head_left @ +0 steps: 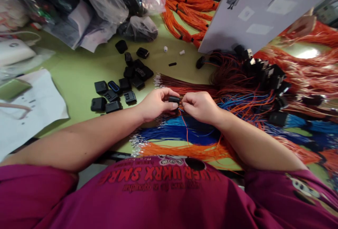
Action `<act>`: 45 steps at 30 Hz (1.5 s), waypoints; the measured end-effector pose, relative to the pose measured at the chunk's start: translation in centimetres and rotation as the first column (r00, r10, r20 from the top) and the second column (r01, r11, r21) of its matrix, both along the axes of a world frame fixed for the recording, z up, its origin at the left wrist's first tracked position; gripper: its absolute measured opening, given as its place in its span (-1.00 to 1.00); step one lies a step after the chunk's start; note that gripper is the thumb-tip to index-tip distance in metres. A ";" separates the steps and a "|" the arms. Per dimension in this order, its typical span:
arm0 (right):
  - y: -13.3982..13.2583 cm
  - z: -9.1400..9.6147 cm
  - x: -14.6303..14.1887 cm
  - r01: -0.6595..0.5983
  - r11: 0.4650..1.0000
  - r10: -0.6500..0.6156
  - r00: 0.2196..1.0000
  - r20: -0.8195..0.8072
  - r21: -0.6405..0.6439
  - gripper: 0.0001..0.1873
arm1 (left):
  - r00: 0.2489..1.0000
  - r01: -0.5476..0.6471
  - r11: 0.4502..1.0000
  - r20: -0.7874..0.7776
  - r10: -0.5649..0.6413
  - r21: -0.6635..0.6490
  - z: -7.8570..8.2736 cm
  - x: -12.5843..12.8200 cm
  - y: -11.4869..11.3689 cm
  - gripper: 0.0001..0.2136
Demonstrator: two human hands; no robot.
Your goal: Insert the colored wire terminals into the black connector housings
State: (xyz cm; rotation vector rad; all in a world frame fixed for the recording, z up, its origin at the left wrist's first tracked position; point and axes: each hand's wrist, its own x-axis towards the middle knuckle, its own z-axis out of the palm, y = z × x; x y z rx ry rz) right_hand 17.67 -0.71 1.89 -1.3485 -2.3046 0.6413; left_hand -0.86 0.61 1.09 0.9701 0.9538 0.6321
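Our left hand grip pinches a housing, mid-bench above the blue wires. Our right hand grip pinches an orange wire right at the housing.

the magenta cotton t-shirt is carrying red block letters across the chest — the clear part is reading roughly "ukrx smre", with the letters either side folding out of sight. a smaller line beneath is showing too blurred to read.
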 end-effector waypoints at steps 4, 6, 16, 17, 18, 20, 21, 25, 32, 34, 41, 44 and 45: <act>0.0 -0.3 -0.2 -0.008 1.000 0.008 1.000 0.016 -0.008 -0.79 | 1.000 0.006 1.000 -0.017 -0.006 0.016 0.2 0.1 0.0 -0.73; 0.0 -0.3 -0.3 0.005 1.000 -0.005 1.000 -0.011 -0.023 -0.80 | 0.999 0.000 1.000 -0.034 0.001 0.025 0.3 0.1 0.0 -0.74; 0.1 -0.2 -0.3 0.044 0.997 -0.050 0.994 -0.097 -0.065 -0.81 | 1.000 0.018 1.000 -0.020 -0.019 -0.007 -0.1 0.4 -0.2 -0.76; 0.1 -0.2 -0.3 0.044 0.997 -0.049 0.994 -0.093 -0.059 -0.81 | 1.000 0.014 1.000 -0.014 -0.014 -0.009 -0.1 0.4 -0.2 -0.75; 0.1 -0.2 -0.2 0.047 0.997 -0.052 0.995 -0.090 -0.054 -0.81 | 1.000 0.003 1.000 -0.007 -0.003 -0.011 -0.2 0.3 -0.2 -0.75; 0.2 -0.1 -0.2 0.055 0.997 -0.059 0.994 -0.093 -0.052 -0.82 | 1.000 -0.023 1.000 0.014 0.023 -0.014 -0.3 0.2 -0.2 -0.72; 0.2 -0.1 -0.2 0.057 0.997 -0.062 0.993 -0.098 -0.053 -0.81 | 0.999 -0.031 0.999 0.024 0.031 -0.015 -0.3 0.2 -0.1 -0.70; 0.1 0.0 -0.2 0.051 0.997 -0.058 0.992 -0.109 -0.062 -0.80 | 0.999 -0.023 1.000 0.035 0.024 -0.017 -0.4 0.1 0.0 -0.70; 0.0 -0.2 -0.4 0.041 0.997 -0.045 0.998 -0.050 -0.068 -0.81 | 0.999 -0.005 1.000 0.032 0.006 -0.009 -0.4 0.2 -0.1 -0.73; 0.1 -0.2 -0.4 0.030 0.997 -0.031 0.999 -0.014 -0.073 -0.81 | 1.000 -0.002 1.000 0.010 0.001 0.008 -0.4 0.2 -0.1 -0.73; 0.2 0.3 -0.4 0.027 0.992 -0.016 0.996 0.092 -0.126 -0.80 | 0.999 0.008 0.999 -0.053 -0.005 0.050 0.0 0.3 -0.2 -0.75; 0.4 0.6 -0.4 0.047 0.979 -0.040 0.998 0.039 -0.200 -0.80 | 0.998 0.017 0.998 -0.066 -0.014 0.053 0.1 0.4 -0.2 -0.77; 0.4 0.6 -0.4 0.053 0.973 -0.053 0.999 0.009 -0.225 -0.80 | 0.998 0.007 0.999 -0.062 -0.003 0.053 0.1 0.4 -0.2 -0.76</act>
